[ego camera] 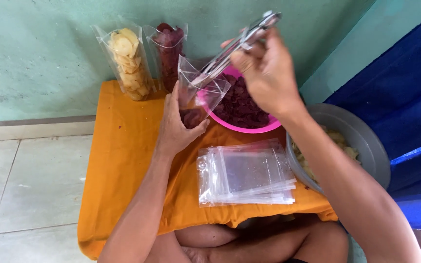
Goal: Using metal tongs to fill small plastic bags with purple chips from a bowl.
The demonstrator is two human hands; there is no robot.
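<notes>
Just above the centre of the frame I see a small clear plastic bag (198,95), standing upright with its mouth open toward the top and a little heap of dark red chips at its bottom. My left hand (176,127) is closed around the lower part of the bag, thumb on the near side, holding it up off the orange cloth (123,156).

Metal tongs (235,46) slant from the upper right down to the lower left, their long axis pointing straight into the bag's mouth, with the tips already inside the opening. My right hand (266,73) grips the tongs near their upper end, fingers wrapped shut. So the bag lies down and to the left of the right hand, and the left hand is the nearer one, touching it.

Just behind the bag, right of centre, a pink bowl (264,127) holds more dark red chips. Below it a stack of empty clear bags (244,173) lies flat on the cloth. At the right edge a grey basin (366,141) holds pale chips. In the upper left, two filled bags lean against the green wall: a bag of yellow chips (127,61) and a bag of red chips (169,48).
</notes>
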